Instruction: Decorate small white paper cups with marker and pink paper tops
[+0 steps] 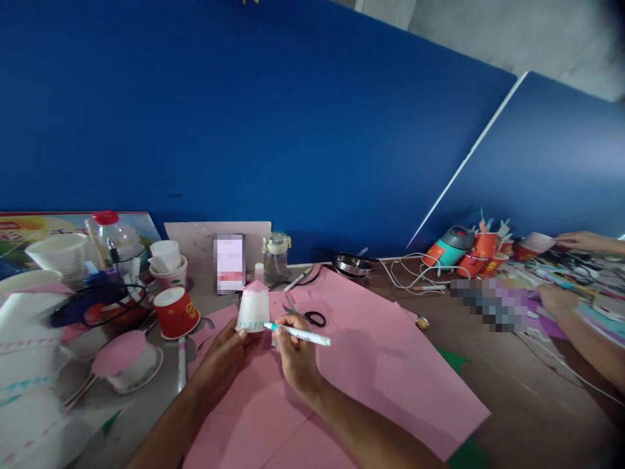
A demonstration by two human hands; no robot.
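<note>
Now the left hand (228,348) grasps a white, pink-topped, teal-marked cup (254,309); the right hand (297,357) pinches a marker (307,336).

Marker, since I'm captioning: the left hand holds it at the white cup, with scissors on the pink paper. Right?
Wrong hand: the head view shows the right hand holding the marker at the white cup, with scissors on the pink paper.

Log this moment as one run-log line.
left hand: holds upturned white cup | right hand: holds white marker, tip at cup's side | nearby: black-handled scissors on pink paper
</note>
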